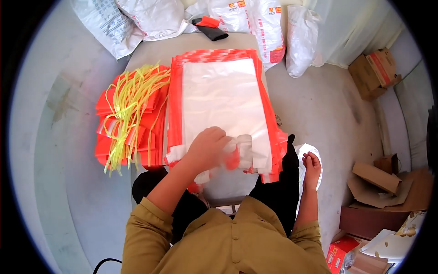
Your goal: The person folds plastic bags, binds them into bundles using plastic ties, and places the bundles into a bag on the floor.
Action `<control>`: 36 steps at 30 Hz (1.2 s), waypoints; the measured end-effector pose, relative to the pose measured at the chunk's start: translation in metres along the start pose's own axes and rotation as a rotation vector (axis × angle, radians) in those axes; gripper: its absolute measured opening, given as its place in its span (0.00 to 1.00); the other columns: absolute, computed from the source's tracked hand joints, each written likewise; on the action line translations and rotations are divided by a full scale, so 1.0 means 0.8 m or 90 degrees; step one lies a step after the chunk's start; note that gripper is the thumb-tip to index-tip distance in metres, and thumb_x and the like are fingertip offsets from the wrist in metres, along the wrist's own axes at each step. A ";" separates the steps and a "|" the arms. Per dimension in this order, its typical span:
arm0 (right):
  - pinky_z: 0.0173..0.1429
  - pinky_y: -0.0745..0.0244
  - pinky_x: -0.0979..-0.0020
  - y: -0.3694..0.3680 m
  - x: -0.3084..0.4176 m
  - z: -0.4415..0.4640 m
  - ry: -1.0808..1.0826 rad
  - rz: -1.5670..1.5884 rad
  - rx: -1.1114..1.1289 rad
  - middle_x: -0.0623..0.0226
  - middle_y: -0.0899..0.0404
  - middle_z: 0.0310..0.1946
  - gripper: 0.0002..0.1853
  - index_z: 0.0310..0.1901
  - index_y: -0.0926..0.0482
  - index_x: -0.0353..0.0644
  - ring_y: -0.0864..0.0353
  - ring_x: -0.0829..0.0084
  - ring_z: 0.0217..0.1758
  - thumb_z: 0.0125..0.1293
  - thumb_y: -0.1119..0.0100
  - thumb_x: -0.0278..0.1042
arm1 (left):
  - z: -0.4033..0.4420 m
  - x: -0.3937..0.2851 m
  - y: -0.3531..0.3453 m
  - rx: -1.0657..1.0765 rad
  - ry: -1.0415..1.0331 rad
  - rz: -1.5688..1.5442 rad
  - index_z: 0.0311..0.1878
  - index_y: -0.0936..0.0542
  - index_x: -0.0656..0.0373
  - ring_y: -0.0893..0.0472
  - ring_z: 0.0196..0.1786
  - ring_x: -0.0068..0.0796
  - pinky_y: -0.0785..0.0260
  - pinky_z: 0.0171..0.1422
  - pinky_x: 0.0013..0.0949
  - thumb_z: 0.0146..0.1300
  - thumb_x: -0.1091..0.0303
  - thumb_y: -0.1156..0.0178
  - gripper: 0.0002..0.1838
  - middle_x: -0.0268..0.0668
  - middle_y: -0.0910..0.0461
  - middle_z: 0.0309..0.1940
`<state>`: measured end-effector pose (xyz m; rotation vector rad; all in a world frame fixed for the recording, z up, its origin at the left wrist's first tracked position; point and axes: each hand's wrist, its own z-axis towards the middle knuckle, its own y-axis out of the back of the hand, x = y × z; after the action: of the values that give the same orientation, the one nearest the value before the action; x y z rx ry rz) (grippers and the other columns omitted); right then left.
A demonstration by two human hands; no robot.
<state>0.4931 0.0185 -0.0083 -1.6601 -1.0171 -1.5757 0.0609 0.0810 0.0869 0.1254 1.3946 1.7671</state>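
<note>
A stack of red-edged white plastic bags [223, 100] lies in front of me, its near end cut into handle-like strips. My left hand [207, 148] is over the near edge of the stack, fingers curled on a crumpled white and red piece of the top bag; the piece is blurred by motion. My right hand [311, 169] is off to the right, beside my leg and apart from the stack. Its fingers are curled, and what they hold, if anything, is hidden. Bundles of folded red bags [153, 114] tied with yellow plastic strips [121, 114] lie left of the stack.
Full white sacks [269, 32] line the far side. A black and red piece [212, 29] lies at the table's far end. Cardboard boxes [374, 73] stand at right, with opened cartons [378, 182] nearer me. A white bag [309, 150] hangs behind my right hand.
</note>
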 end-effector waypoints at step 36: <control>0.40 0.19 0.70 -0.312 0.147 -0.062 0.027 -0.047 0.466 0.59 0.11 0.36 0.08 0.49 0.19 0.34 0.14 0.75 0.36 0.74 0.40 0.28 | -0.017 0.032 0.041 -0.353 0.376 -0.330 0.64 0.21 0.63 0.22 0.59 0.25 0.30 0.68 0.32 0.83 0.66 0.46 0.15 0.34 0.20 0.56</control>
<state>0.2518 0.1156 0.0960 -1.0838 -1.4238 -1.0704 0.0194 0.0878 0.0989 -1.0314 1.1092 1.7215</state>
